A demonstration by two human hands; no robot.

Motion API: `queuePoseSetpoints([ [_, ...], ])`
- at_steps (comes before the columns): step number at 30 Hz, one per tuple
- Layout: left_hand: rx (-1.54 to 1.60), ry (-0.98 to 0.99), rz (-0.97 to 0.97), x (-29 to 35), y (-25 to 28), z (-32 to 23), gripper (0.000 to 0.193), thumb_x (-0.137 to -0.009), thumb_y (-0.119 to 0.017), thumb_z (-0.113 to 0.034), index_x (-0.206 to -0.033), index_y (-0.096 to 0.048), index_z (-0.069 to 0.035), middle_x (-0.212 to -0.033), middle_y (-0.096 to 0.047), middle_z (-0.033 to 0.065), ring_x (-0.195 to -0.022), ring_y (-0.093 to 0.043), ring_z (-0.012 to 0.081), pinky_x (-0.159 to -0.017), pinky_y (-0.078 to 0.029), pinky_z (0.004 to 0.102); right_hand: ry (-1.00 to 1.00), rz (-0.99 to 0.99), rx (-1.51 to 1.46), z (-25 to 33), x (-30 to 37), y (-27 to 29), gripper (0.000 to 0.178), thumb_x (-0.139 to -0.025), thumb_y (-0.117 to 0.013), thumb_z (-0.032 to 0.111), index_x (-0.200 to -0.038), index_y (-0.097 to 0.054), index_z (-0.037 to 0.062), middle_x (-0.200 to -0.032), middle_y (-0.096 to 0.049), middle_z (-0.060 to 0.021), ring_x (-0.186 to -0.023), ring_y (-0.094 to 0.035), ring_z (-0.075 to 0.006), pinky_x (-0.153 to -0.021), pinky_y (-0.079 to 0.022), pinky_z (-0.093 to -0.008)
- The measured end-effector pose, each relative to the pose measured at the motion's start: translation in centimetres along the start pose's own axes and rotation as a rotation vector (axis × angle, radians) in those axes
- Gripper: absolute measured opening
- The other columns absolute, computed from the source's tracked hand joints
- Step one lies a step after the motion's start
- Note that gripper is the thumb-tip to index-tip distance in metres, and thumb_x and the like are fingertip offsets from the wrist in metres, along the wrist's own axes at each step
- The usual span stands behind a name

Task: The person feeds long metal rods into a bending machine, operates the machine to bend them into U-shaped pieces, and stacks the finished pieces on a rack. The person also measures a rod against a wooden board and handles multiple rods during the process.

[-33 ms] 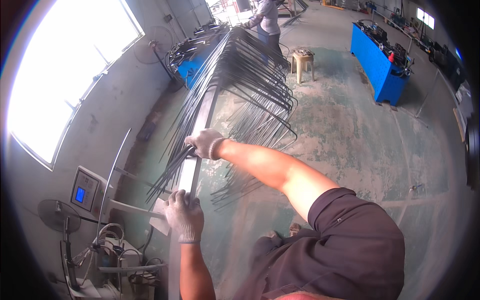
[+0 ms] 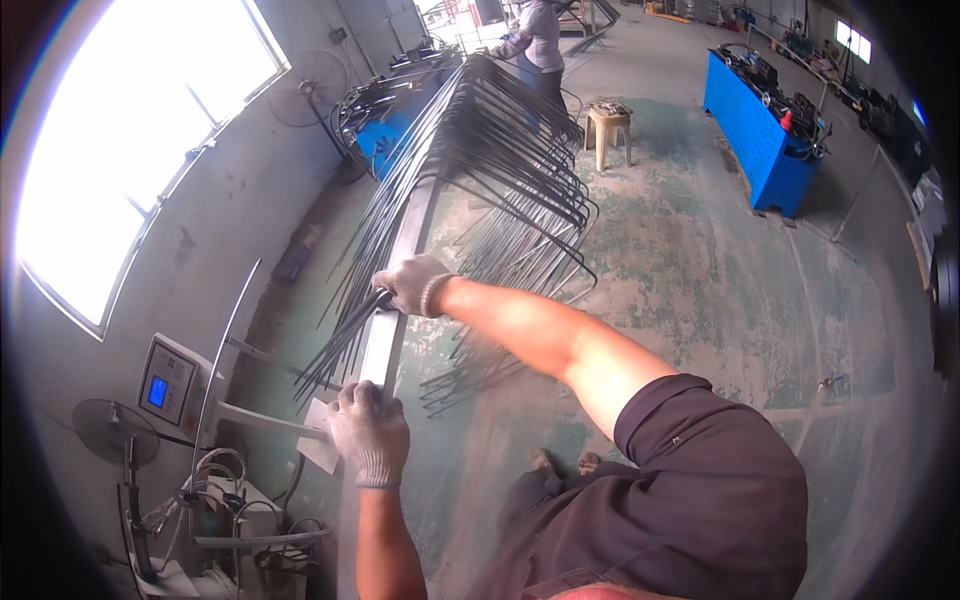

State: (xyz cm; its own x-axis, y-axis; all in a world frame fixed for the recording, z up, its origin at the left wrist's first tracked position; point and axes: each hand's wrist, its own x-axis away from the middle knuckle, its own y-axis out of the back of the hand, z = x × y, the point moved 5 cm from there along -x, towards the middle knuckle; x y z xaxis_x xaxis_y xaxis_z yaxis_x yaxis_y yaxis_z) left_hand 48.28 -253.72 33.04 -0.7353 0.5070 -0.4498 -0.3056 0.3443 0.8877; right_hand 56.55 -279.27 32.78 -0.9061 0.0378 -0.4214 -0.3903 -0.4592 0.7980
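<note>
A long, flat-topped metal beam (image 2: 382, 350) runs away from me, with many thin, dark bent metal rods (image 2: 510, 160) hung over its far part. Their legs slope down on both sides. My right hand (image 2: 413, 285), in a greyish glove, is closed at the near end of the row. Several rods stick out to the left from under its fingers. Closer to me, my left hand (image 2: 368, 435), also gloved, has its fingers bent over the beam. The palm side of both hands is hidden.
A pale plate on an arm (image 2: 320, 436) juts beside the beam on the left. Left stand a control box (image 2: 168, 380), a fan (image 2: 115, 432) and cabled equipment. Farther off are a stool (image 2: 607, 135), a blue bench (image 2: 755, 140) and another person (image 2: 540, 40).
</note>
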Motion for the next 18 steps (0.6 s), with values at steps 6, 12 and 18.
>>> queuePoseSetpoints([
  [6, 0.320, 0.174, 0.427, -10.7, -7.3, -1.3, 0.076, -0.079, -0.082, -0.019, -0.148, -0.055, -0.005, -0.127, -0.073, 0.0278, -0.119, -0.072, 0.0475, -0.101, -0.058, 0.0536, -0.036, -0.072, 0.434, -13.7, -7.1, 3.6, 0.042, -0.098, -0.082, 0.044, -0.131, -0.078, 0.0182, -0.124, -0.075, -0.0129, -0.124, -0.070, -0.0263, -0.107, -0.060, -0.0391],
  [12, 0.256, 0.118, 0.725, -17.0, -9.9, -2.6, 0.106, -0.068, -0.088, -0.030, -0.158, -0.040, -0.001, -0.128, -0.072, 0.0339, -0.120, -0.073, 0.0482, -0.102, -0.059, 0.0508, -0.350, -0.674, 0.020, -27.3, -8.8, 19.0, 0.086, -0.101, -0.062, 0.004, -0.176, -0.033, 0.0337, -0.179, -0.041, -0.0070, -0.140, -0.067, -0.0349, -0.115, -0.059, -0.0416],
  [18, 0.101, 0.026, 0.640, -24.6, -14.3, -7.0, 0.066, -0.080, -0.076, -0.019, -0.135, -0.048, 0.004, -0.127, -0.069, 0.0321, -0.113, -0.073, 0.0494, -0.100, -0.058, 0.0548, -0.715, -0.013, 0.703, -34.9, -17.2, 23.4, 0.096, -0.109, -0.049, 0.007, -0.174, -0.003, 0.0609, -0.188, -0.009, -0.0098, -0.140, -0.069, -0.0329, -0.100, -0.068, -0.0504],
])
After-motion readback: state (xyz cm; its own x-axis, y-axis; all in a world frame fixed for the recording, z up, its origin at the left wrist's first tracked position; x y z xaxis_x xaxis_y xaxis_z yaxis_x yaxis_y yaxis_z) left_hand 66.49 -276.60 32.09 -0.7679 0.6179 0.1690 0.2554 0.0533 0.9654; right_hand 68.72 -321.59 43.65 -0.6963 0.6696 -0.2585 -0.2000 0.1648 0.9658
